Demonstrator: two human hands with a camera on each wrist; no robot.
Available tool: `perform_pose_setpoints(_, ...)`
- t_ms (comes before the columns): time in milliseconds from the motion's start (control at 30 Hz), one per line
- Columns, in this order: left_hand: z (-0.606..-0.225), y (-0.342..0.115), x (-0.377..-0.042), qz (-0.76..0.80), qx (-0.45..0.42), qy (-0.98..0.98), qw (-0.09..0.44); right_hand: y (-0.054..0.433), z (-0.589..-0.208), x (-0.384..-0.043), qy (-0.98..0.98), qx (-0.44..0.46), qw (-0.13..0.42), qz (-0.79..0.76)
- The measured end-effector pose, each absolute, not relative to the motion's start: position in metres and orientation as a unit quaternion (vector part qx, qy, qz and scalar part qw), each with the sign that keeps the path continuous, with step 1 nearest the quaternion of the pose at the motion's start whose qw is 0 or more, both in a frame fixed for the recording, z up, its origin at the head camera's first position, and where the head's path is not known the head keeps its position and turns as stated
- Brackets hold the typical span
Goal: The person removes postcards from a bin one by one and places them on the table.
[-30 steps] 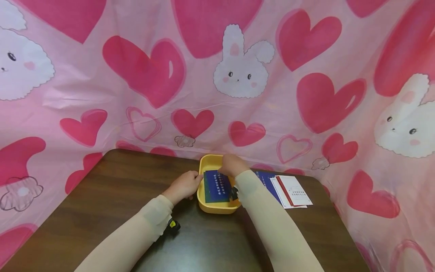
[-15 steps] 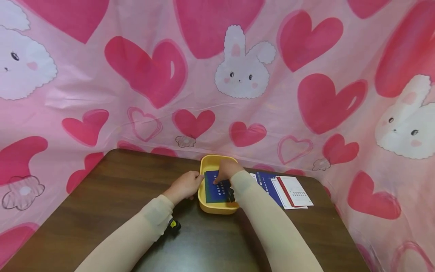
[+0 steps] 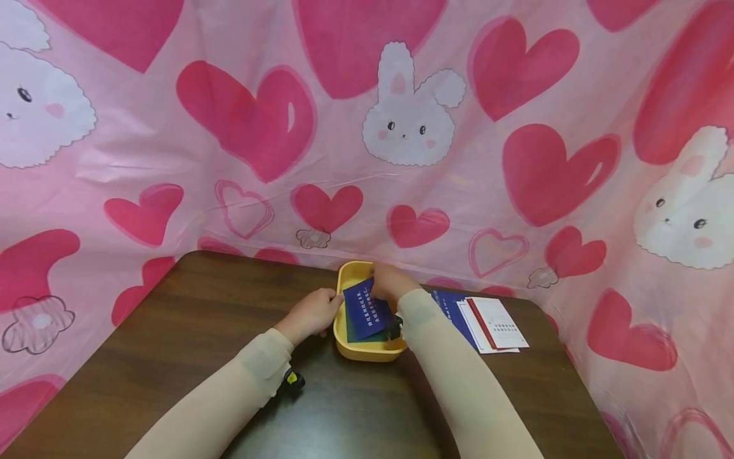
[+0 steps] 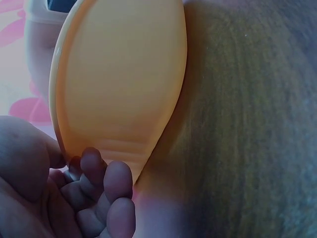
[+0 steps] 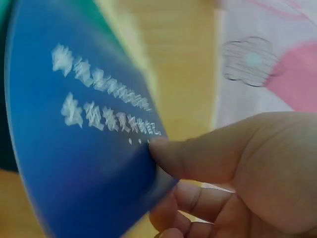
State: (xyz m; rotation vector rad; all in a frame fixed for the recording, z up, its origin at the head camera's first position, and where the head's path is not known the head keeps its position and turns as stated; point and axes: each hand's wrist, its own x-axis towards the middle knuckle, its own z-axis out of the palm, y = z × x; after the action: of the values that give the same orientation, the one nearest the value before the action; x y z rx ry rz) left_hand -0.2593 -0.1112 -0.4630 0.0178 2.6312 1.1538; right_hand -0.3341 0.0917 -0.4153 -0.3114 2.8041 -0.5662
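A yellow plastic bin (image 3: 367, 354) stands near the far edge of the table. My left hand (image 3: 310, 313) grips its left rim, thumb over the edge and fingers outside, as the left wrist view shows beside the bin's wall (image 4: 119, 74). Over the bin, my right hand (image 3: 394, 282) pinches a blue card with white writing (image 5: 94, 148) by one corner, thumb on top. In the head view this blue card (image 3: 365, 312) is tilted across a green card (image 3: 354, 331) lying in the bin.
Right of the bin lies a group of cards on the brown table (image 3: 241, 299): a blue card (image 3: 453, 305) partly under white cards (image 3: 497, 322), one with a red strip. A pink curtain with hearts and rabbits (image 3: 344, 159) hangs right behind the table.
My right hand first reached over the blue card, then took it by its far right corner and turned it askew, baring more of the green card. The left hand stayed on the rim.
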Motion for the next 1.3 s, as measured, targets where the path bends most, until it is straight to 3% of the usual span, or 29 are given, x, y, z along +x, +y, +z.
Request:
perform_pose_setpoints(800,-0.459,-0.110,-0.256,0.403,0.009,0.906,0.128,0.159,-0.393,-0.320,0.910,-0.101,0.053,-0.399)
perform_pose_setpoints(1300,-0.463,-0.111,-0.256,0.407,0.021,0.906,0.119,0.210,-0.385,-0.315,0.908,-0.090,0.001,-0.408)
